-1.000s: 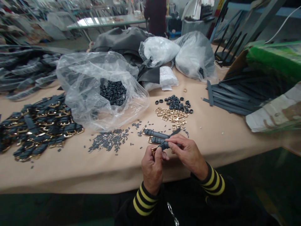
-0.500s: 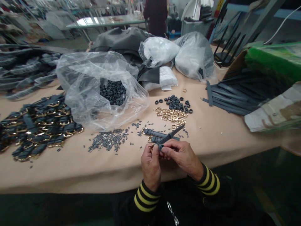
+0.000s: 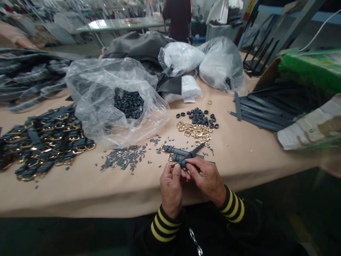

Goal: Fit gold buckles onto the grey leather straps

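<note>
Both hands grip one dark strap (image 3: 192,153) with a gold buckle end, held just above the table's near edge. My left hand (image 3: 171,189) pinches the buckle end, fingers closed. My right hand (image 3: 206,178) pinches the strap just beside it, fingers closed. Right behind them on the table lie two finished straps with gold buckles (image 3: 173,150). Farther back sit a small heap of gold buckles (image 3: 194,130) and a heap of dark loops (image 3: 198,116).
A scatter of small dark pins (image 3: 123,159) lies left of my hands. A clear bag with dark loops (image 3: 117,101) stands behind it. A pile of buckled straps (image 3: 45,140) is at far left, loose straps (image 3: 262,110) at right. A person (image 3: 177,17) stands far back.
My hands have drawn slightly closer together and toward me, and the strap's free end has dipped a little. Everything on the table stays where it was.
</note>
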The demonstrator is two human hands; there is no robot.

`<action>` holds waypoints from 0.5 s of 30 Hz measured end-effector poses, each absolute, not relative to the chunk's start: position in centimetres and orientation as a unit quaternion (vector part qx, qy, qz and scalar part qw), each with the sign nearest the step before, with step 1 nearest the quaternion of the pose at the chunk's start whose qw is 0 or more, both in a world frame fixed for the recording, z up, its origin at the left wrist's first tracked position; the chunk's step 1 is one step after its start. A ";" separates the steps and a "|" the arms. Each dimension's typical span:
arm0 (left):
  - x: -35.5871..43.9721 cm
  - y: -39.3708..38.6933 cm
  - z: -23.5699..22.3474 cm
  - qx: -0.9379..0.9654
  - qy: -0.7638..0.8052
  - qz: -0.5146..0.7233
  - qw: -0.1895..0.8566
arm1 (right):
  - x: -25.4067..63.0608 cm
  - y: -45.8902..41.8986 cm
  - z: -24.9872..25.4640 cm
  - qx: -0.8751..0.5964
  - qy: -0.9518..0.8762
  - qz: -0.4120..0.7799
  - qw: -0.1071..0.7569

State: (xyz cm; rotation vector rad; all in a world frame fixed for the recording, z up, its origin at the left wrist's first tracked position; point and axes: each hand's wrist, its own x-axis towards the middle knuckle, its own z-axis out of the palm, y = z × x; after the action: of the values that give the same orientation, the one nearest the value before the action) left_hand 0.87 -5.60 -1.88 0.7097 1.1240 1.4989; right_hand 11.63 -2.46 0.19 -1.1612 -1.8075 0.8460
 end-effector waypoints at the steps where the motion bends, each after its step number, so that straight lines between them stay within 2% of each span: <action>1: 0.7 -5.7 -2.0 0.323 0.489 0.617 0.525 | 11.6 -2.4 0.3 -0.456 -0.727 0.322 0.400; 3: 0.3 -5.7 -2.1 0.356 0.509 0.595 0.509 | 11.7 -2.3 0.5 -0.466 -0.722 0.326 0.394; 9: 0.0 -6.2 -1.0 0.432 0.550 0.537 0.472 | 12.6 -1.8 1.7 -0.458 -0.690 0.464 0.316; 15: 0.0 -6.6 -0.4 0.504 0.589 0.493 0.395 | 13.1 -1.8 2.7 -0.431 -0.711 0.478 0.284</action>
State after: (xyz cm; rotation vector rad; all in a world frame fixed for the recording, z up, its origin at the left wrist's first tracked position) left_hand -0.04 -6.65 -0.35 1.2772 1.4941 1.2487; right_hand 13.13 -1.75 2.68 -1.1537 -1.9019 1.2788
